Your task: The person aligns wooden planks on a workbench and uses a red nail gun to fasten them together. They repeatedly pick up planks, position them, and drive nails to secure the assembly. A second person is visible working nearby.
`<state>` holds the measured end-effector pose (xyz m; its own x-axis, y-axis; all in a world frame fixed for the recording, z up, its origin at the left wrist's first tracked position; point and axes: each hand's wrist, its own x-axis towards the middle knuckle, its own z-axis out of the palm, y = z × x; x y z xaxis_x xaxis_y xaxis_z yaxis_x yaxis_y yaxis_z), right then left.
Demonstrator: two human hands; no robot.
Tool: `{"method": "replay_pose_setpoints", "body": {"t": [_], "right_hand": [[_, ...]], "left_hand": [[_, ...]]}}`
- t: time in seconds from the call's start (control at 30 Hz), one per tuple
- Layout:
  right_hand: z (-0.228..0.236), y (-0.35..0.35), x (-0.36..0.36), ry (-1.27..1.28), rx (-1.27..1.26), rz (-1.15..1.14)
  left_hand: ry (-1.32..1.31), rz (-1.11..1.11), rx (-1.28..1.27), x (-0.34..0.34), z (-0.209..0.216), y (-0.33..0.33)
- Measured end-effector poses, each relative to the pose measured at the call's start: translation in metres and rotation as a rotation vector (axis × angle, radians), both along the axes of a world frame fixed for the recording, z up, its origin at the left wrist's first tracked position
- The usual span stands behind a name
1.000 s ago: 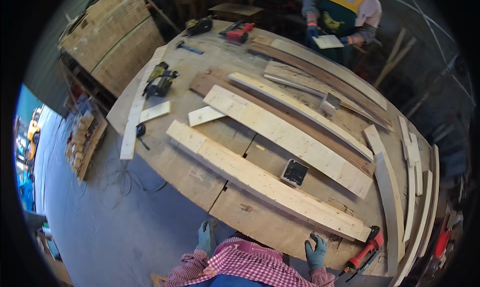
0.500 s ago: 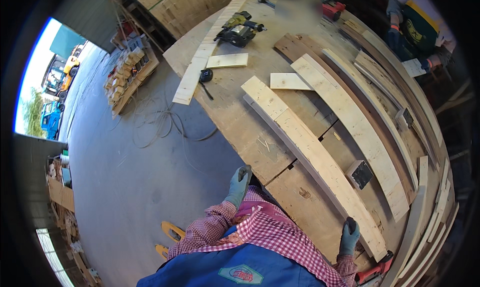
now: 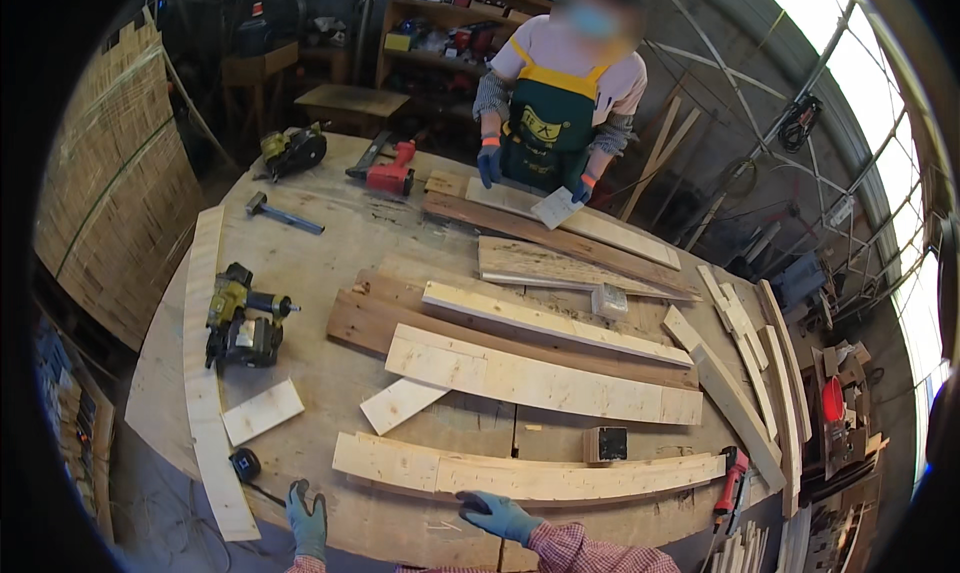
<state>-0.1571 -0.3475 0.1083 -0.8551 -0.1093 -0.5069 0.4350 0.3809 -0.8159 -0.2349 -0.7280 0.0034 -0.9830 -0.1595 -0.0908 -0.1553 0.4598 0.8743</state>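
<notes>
Black tape measure (image 3: pixel 245 464)'s probably parked by my left hand (image 3: pixel 307 518) for easy reach; those fingers are parted, empty. Long pale board (image 3: pixel 530 480) lies along the surface (image 3: pixel 330 258)'s near side, right hand (image 3: pixel 500 516) beside it, fingers loosely stretched, gripping nothing.

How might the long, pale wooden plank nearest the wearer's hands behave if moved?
The plank probably stays stiff, given its solid timber look. Being long, it may tip if gripped at one end. Its flat face suggests sliding, not rolling.
</notes>
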Motion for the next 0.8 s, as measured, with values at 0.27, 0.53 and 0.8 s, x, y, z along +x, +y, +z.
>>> {"method": "replay_pose_setpoints", "body": {"t": [0.27, 0.53, 0.8], "right_hand": [[0.000, 0.018, 0.012, -0.029, 0.005, -0.383], [-0.007, 0.001, 0.040, -0.221, 0.019, -0.437], [-0.041, 0.026, 0.029, -0.094, 0.435, -0.303]], "left_hand": [[-0.041, -0.133, -0.084, -0.098, 0.026, -0.002], [-0.558, 0.106, 0.586, -0.094, -0.010, 0.050], [-0.826, -0.118, 0.558, -0.121, -0.026, 0.041]]}}
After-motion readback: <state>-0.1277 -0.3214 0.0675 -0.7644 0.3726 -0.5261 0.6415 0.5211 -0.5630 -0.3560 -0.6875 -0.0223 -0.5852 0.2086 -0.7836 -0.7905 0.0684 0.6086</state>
